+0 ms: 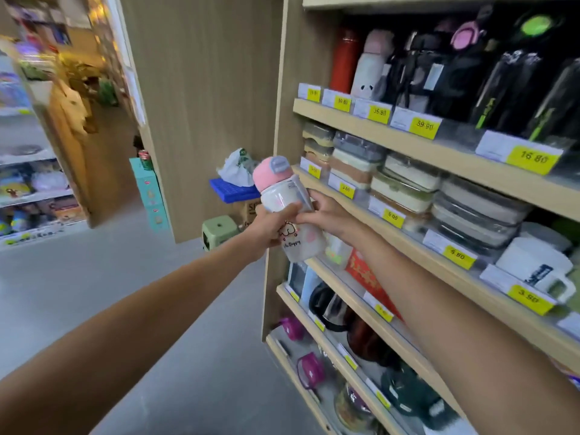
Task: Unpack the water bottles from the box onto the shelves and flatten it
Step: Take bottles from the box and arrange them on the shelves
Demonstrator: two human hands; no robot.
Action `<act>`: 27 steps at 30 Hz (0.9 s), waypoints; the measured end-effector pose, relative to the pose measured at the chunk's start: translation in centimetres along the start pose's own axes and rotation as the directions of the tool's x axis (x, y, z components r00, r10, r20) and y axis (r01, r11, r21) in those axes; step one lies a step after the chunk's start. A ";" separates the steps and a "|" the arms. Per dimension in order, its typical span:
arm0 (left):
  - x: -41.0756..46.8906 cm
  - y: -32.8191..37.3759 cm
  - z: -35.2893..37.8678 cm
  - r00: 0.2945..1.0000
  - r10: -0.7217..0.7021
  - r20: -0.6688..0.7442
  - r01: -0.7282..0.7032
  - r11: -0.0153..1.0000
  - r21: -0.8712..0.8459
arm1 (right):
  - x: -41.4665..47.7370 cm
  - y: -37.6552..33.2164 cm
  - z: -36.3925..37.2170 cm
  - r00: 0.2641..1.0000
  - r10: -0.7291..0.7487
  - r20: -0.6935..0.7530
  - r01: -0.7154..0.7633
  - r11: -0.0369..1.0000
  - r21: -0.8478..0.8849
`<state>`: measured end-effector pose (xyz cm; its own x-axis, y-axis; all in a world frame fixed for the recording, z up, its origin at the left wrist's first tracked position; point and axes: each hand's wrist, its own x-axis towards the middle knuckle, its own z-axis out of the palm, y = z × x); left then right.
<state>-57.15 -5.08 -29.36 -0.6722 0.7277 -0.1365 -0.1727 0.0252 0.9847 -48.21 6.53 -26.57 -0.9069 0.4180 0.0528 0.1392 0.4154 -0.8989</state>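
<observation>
A small translucent water bottle (pixel 290 215) with a pink lid and a cartoon print is held up in front of the left end of the wooden shelves (pixel 408 142). My left hand (pixel 270 229) grips its body from the left. From the right, my right hand (pixel 326 211) holds it with fingers curled round its upper part. The bottle tilts slightly to the left, lid up. A cardboard box (pixel 249 211) stands on the floor behind the bottle, mostly hidden by my hands.
The shelves hold flasks, stacked food containers, mugs (pixel 536 271) and kettles behind yellow price tags (pixel 533 158). A green stool (pixel 218 230), a blue crate (pixel 233 189) and a white bag (pixel 237 166) stand by the wooden end panel. An aisle of grey floor (pixel 94 277) opens to the left.
</observation>
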 end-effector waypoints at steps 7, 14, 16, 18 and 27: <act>8.9 7.3 -2.8 0.990 0.091 0.107 -0.079 0.991 -0.111 | 9.0 -6.5 -2.1 0.980 -0.039 -0.194 0.011 0.989 -0.147; 14.8 18.8 -2.8 0.922 0.251 0.296 -0.159 0.939 -0.304 | 14.6 -16.6 -6.2 0.906 -0.170 -0.388 -0.012 0.905 -0.426; 15.7 21.9 -2.3 0.902 0.321 0.289 -0.236 0.927 -0.292 | 15.1 -19.2 -7.5 0.883 -0.199 -0.426 -0.011 0.897 -0.441; 16.2 24.7 -1.5 0.872 0.368 0.323 -0.272 0.912 -0.307 | 15.0 -21.7 -8.7 0.850 -0.241 -0.469 -0.004 0.886 -0.464; 17.9 33.9 4.7 0.736 0.591 0.330 -0.440 0.788 -0.430 | 14.0 -28.4 -16.0 0.670 -0.432 -0.604 -0.159 0.711 -0.685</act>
<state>-71.59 12.02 2.10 -0.3590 0.7769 0.5172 -0.1502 -0.5950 0.7895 -58.51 13.46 6.67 -0.4278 0.5882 0.6863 0.5156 0.7825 -0.3492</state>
